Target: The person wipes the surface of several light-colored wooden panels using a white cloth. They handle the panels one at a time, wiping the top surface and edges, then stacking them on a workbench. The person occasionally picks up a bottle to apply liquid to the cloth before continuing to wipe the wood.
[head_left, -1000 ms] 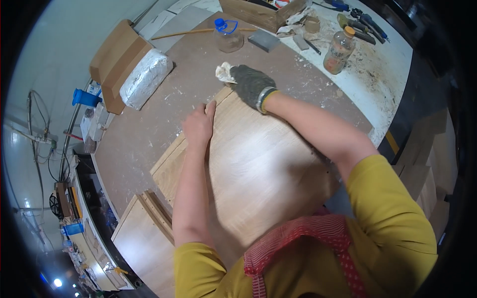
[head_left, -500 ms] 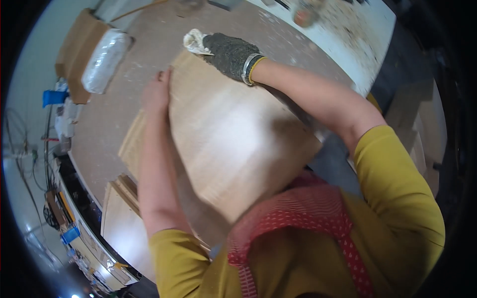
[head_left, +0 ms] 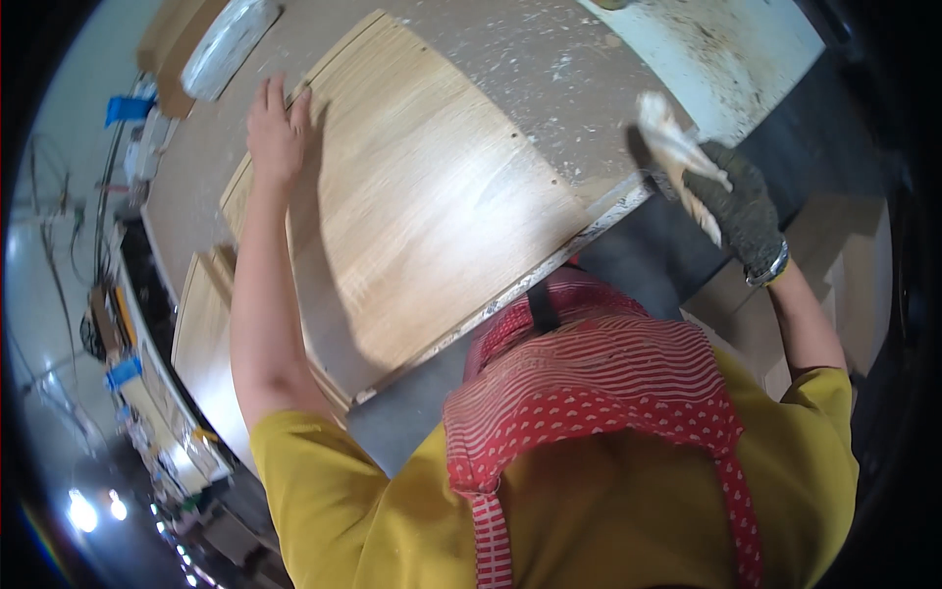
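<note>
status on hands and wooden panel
Gloved right hand holding cloth, off panel. Bare left hand by panel's left edge. Panel on worktable, second panel lower left.

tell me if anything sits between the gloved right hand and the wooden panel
Only the white cloth held in the right hand, on its panel-facing side; nothing else visible blocks the way to the wooden panel.

Flat wooden panel (head_left: 432,187), bunched whitish rag (head_left: 674,149).

Glare on wood panel (head_left: 422,187) by front edge of tabletop (head_left: 549,69); shadow beside left forearm (head_left: 263,275). Rag (head_left: 672,142) off right corner motion-blurred. Lamps (head_left: 82,511) flare lower left. Fisheye rim black.
</note>
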Tool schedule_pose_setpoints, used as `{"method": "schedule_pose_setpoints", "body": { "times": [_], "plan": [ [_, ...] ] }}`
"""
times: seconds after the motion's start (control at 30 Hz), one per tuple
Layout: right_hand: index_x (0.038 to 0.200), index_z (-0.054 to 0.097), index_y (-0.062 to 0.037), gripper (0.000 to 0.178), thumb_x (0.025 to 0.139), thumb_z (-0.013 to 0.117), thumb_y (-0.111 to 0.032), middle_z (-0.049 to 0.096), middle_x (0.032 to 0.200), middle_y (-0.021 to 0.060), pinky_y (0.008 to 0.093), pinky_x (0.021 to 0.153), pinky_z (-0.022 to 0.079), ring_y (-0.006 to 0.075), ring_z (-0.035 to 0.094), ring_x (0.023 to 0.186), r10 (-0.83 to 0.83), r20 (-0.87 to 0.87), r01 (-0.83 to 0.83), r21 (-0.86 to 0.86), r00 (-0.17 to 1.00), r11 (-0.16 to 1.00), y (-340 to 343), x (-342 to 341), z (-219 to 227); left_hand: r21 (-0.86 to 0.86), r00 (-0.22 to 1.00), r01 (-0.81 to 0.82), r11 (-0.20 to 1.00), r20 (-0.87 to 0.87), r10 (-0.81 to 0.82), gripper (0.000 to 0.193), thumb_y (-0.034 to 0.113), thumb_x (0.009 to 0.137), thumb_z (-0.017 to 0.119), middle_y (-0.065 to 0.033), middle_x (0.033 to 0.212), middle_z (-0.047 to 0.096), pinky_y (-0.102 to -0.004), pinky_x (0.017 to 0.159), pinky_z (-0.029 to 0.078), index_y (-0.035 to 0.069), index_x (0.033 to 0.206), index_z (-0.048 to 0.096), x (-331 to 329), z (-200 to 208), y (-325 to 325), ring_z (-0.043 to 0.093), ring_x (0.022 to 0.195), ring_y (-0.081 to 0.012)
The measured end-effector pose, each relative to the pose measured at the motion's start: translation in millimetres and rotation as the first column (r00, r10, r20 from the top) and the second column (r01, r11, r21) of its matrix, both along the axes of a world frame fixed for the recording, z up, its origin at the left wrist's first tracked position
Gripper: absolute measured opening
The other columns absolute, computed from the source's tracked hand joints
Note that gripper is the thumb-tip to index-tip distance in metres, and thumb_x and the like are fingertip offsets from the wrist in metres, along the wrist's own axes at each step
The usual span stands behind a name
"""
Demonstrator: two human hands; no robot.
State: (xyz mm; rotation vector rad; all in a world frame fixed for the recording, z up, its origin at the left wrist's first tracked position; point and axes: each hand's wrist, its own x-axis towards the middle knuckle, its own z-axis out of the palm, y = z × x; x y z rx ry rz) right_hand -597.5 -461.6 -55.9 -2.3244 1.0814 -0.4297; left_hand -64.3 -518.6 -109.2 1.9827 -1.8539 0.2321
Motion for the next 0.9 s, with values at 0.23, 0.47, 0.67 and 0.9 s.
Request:
{"method": "schedule_pose_setpoints", "body": {
  "times": [0.23, 0.47, 0.67, 0.9],
  "plan": [
    [0.085, 0.067, -0.0104, 0.009, 0.08, 0.061, -0.015, 0.064, 0.079, 0.0086, 0.0358, 0.065, 0.053, 0.0244, 0.064, 0.073, 0.655, -0.268, -0.707, -0.217, 0.706, 0.673, -6, 121, -9, 0.418, 0.984, -0.156, 0.895, 0.147, 0.103, 0.054, 0.041, 0.093, 0.05, -0.0141, 0.148, 0.035, -0.0502, 0.11, 0.026, 0.02, 0.142, 0.041, 3, -2, 187, 0.03, 0.137, -0.0378],
    [0.11, 0.06, -0.0094, 0.026, 0.09, 0.047, -0.019, 0.066, 0.092, 0.0135, 0.0418, 0.066, 0.052, 0.03, 0.066, 0.079, 0.911, -0.234, -0.937, -0.162, 0.341, 0.309, 106, 298, -27, 0.224, 0.959, -0.279, 0.934, 0.109, 0.26, 0.053, 0.047, 0.094, 0.045, -0.0087, 0.15, 0.035, -0.0499, 0.11, 0.025, 0.024, 0.142, 0.041, -4, -29, 209, 0.031, 0.137, -0.0343],
    [0.118, 0.059, -0.0134, 0.03, 0.092, 0.046, -0.018, 0.067, 0.098, 0.0151, 0.0411, 0.067, 0.054, 0.0298, 0.068, 0.081, 0.947, -0.264, -0.982, -0.101, 0.183, 0.161, 124, 336, -15, 0.31, 0.989, -0.143, 0.94, 0.089, 0.121, 0.056, 0.052, 0.094, 0.042, -0.0076, 0.151, 0.032, -0.0506, 0.111, 0.024, 0.026, 0.143, 0.039, 11, -16, 219, 0.03, 0.138, -0.0341],
    [0.113, 0.063, -0.0145, 0.029, 0.088, 0.048, -0.013, 0.068, 0.094, 0.0145, 0.0424, 0.074, 0.054, 0.0325, 0.067, 0.087, 0.971, -0.094, -0.972, -0.105, 0.219, 0.209, 161, 404, -11, 0.367, 0.997, -0.03, 0.93, -0.059, 0.055, 0.056, 0.054, 0.096, 0.038, -0.0106, 0.149, 0.036, -0.0487, 0.112, 0.023, 0.022, 0.142, 0.042, 30, -20, 215, 0.033, 0.136, -0.0342]
  ]
}}
